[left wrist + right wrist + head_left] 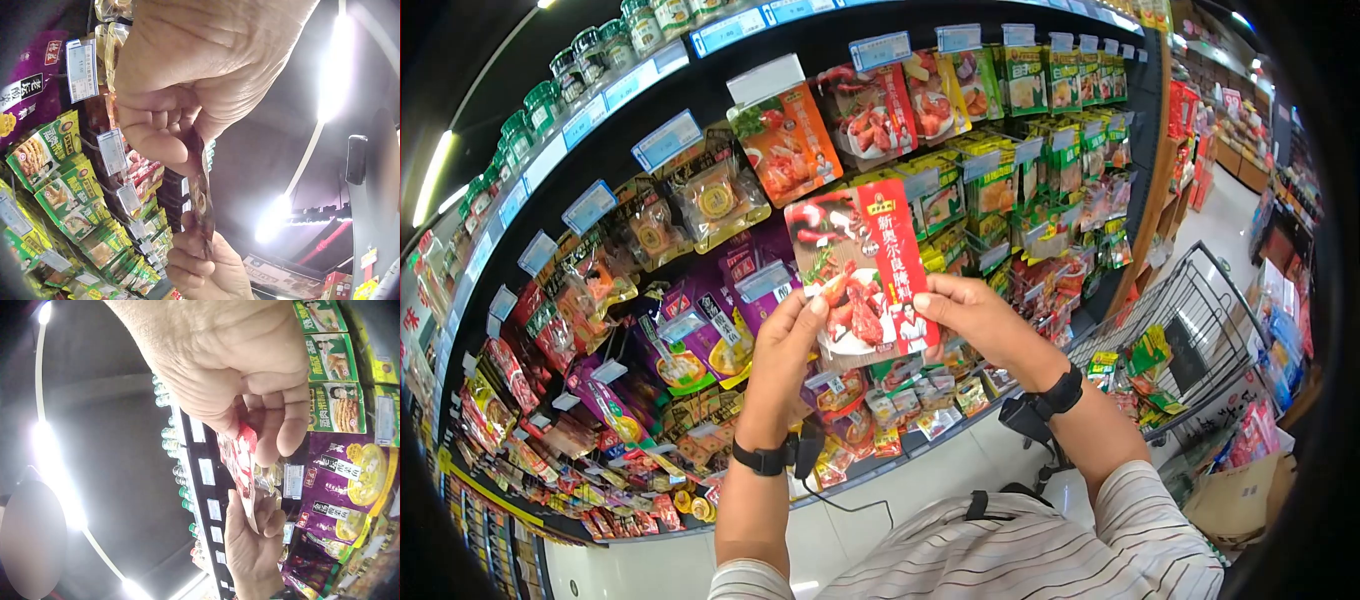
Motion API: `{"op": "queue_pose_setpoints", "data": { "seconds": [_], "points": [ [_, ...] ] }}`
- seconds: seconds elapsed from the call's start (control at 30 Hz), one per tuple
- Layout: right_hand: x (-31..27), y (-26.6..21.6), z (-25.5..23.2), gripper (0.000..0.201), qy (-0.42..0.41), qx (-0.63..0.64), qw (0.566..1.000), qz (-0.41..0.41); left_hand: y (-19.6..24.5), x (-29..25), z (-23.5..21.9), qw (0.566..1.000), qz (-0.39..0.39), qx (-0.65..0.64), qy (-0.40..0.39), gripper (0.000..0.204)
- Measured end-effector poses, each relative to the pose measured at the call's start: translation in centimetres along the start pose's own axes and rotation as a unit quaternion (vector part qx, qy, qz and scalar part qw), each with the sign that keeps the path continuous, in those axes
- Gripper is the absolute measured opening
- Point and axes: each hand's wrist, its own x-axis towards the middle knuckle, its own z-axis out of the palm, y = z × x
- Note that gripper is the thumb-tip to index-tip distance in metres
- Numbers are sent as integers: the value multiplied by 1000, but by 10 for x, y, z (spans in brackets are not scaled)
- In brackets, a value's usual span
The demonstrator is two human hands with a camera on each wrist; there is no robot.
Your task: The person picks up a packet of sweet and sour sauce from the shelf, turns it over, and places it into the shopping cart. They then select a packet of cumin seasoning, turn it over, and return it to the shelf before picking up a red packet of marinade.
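A red seasoning packet (pixel 862 270) with pictures of chillies and chicken wings is held up in front of the shelf, its printed front toward the head camera. My left hand (pixel 785 335) pinches its lower left edge, thumb on the front. On the right edge my right hand (pixel 975 312) grips it the same way, fingers behind. In the left wrist view the packet (pixel 201 200) appears edge-on between both hands. The right wrist view also shows the thin packet (pixel 240 459) with a hand at each end.
Hanging packets (pixel 1000 180) fill the shelf ahead, with price tags (pixel 668 140) above them. Green-capped jars (pixel 545 105) line the upper shelf. Purple packets (pixel 710 330) hang at the left. A shopping cart (pixel 1190 340) with a few packets stands at the right.
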Motion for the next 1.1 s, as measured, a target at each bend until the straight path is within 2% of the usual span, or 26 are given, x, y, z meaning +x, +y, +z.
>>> {"op": "queue_pose_setpoints", "data": {
  "seconds": [0.07,0.17,0.3,0.43,0.57,0.6,0.67,0.73,0.8,1.03,1.1],
  "points": [
    [-1,-9,-2,32,5,-8,1000,4,-2,11,-6,999,2,0,-43,28],
    [5,-18,-11,33,9,-15,1000,8,4,31,-2,999,8,-9,-48,29],
    [21,-25,-28,32,-11,-34,999,10,14,64,14,994,37,-93,-50,34],
    [41,-31,-46,31,-50,-38,998,18,21,92,17,994,46,-83,-56,29],
    [59,-64,-73,36,-29,-134,989,-48,30,113,23,994,67,-76,-34,29],
    [76,-61,-90,38,-13,-102,992,-76,31,119,23,995,69,-69,-29,30],
    [90,-87,-110,40,14,-103,991,-81,34,130,23,996,73,-55,-19,31],
    [109,-103,-125,42,21,-89,987,-132,36,138,26,995,88,-44,-5,32],
    [132,-117,-141,48,12,-80,986,-146,40,144,32,995,94,-45,0,32],
    [187,-142,-150,67,-16,-37,976,-215,39,163,43,993,111,-39,20,31],
    [201,-142,-149,66,-11,-36,972,-233,39,164,47,993,114,-33,21,32]
  ]
}}
